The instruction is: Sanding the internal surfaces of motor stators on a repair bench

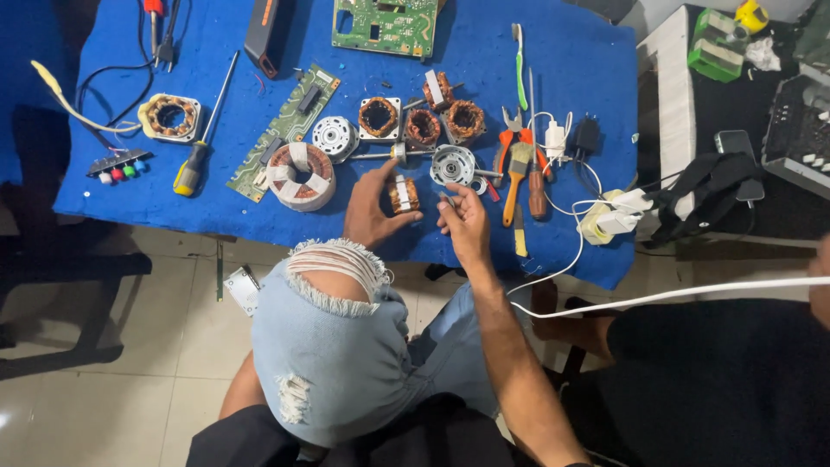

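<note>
My left hand [370, 210] rests on the blue cloth with its thumb and fingers around a small copper-wound motor armature [403, 194]. Close beside it, my right hand [464, 221] pinches a small thin metal piece at its fingertips, too small to identify. Just beyond the hands lie a round silver motor end plate [452, 164] and a steel shaft [389, 156]. My knee in torn light-blue jeans [333, 277] rises under the hands.
The blue-covered table [571, 69] holds several copper stators [422, 126], a large taped coil [301, 175], green circuit boards [385, 24], a yellow-handled screwdriver [203, 134], a paintbrush [517, 177], pliers [519, 143] and a white power strip [609, 216]. A white cable [674, 294] crosses at right.
</note>
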